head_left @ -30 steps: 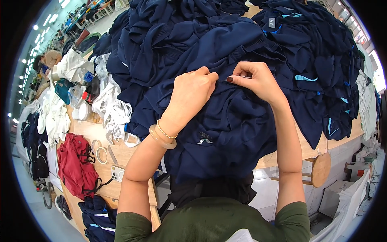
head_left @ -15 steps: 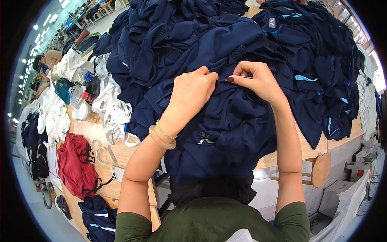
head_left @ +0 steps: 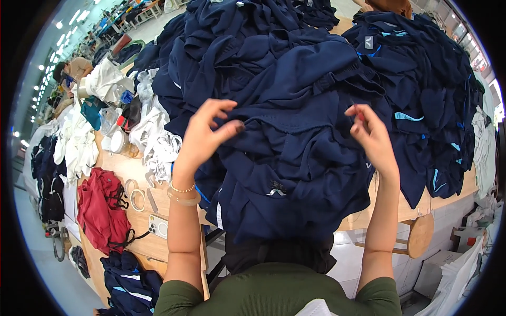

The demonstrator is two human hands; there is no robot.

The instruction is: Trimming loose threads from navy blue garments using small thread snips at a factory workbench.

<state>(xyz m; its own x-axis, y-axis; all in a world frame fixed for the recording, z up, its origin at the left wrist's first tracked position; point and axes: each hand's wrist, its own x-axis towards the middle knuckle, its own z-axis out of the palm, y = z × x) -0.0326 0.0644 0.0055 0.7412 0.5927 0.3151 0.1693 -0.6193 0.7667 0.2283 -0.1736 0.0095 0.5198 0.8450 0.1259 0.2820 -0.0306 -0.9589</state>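
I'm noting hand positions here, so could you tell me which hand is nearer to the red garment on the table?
Left. The left hand is raised over the navy pile, up and right of the red garment. The right hand is farther right, across the pile.

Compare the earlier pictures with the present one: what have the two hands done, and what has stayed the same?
The left hand and right hand were pinched close together on the navy garment; they have now moved apart and lifted, left hand open, right hand's fingertips pinched. The navy pile, red cloth and table are unchanged.
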